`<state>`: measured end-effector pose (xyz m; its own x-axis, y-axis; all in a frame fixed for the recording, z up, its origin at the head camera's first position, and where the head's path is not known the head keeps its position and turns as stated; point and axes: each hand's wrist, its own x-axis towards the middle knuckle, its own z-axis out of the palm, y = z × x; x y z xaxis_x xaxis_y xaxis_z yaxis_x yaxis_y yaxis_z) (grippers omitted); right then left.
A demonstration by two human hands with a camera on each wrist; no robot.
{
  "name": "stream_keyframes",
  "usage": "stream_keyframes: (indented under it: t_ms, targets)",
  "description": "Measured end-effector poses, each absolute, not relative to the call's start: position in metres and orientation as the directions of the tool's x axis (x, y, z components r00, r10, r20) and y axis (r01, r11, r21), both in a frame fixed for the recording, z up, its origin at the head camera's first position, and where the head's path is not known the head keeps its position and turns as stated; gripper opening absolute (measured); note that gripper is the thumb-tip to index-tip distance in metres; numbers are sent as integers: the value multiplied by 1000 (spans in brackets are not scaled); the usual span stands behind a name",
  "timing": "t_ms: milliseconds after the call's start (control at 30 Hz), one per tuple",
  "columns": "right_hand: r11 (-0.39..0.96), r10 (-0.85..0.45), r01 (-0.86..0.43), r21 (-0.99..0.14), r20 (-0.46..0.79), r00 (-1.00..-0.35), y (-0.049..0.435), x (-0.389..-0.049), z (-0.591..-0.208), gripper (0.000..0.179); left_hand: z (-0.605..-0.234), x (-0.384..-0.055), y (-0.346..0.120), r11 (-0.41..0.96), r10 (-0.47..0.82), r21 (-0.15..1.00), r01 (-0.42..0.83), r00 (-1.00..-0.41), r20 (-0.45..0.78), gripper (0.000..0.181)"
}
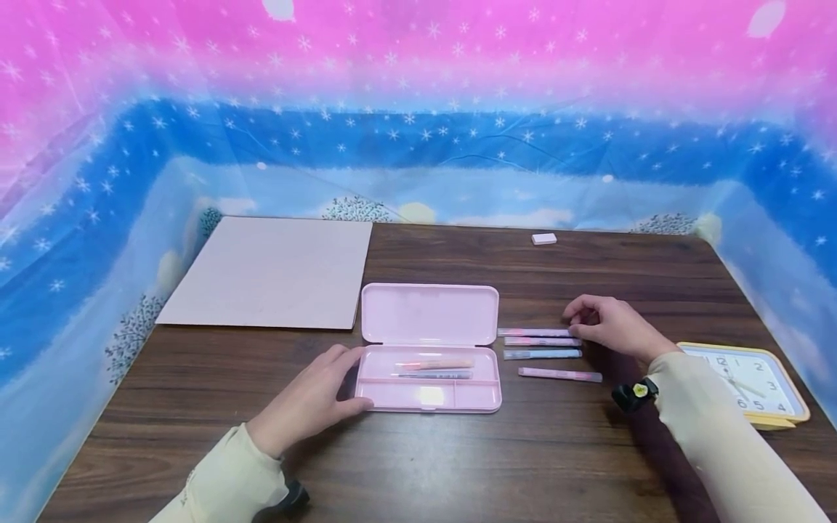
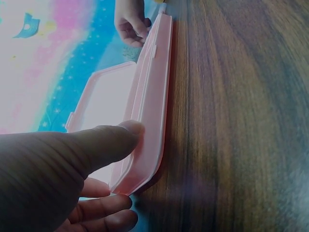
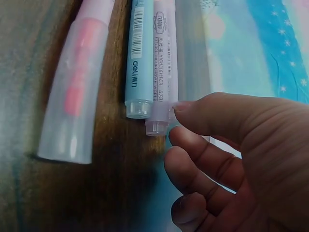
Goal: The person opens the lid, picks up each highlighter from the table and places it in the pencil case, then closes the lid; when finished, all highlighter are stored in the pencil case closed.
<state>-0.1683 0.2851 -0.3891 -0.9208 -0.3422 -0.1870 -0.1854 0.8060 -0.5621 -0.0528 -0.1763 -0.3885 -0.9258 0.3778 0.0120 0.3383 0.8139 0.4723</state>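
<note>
Pale pink plastic pencil case [image 1: 428, 319] lies lid-back on dark wood-grain table [image 1: 418, 465]; two slim pens [image 1: 437, 365] in its rear compartment. Left hand [image 1: 314, 392] grips the case's left end, thumb at the front. Right hand [image 1: 611, 325]: fingers loosely bent, narrow gap between thumb and forefinger, just beside two lilac highlighters [image 1: 536, 341]; contact unclear. Pale blue highlighter [image 1: 543, 354] and pink highlighter [image 1: 560, 375] nearer the person.
</note>
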Motion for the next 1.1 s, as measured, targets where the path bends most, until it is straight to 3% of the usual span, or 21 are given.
stream_keyframes:
  t_ms: [567,867,1100]
  targets:
    - [813,-420,-282,-509,-176,-891,276,-177,-388,16,-389,-55,-177,817,366,478,321,-931,-1,70]
    - [822,-419,-288,-492,-179,-890,274,-181,-391,6,-391,-53,-177,807,377,482,340,-926,22,70]
    - [806,-383,-245,-538,-160,-910,283,-173,-383,5,-391,-53,-176,813,369,479,333,-929,19,70]
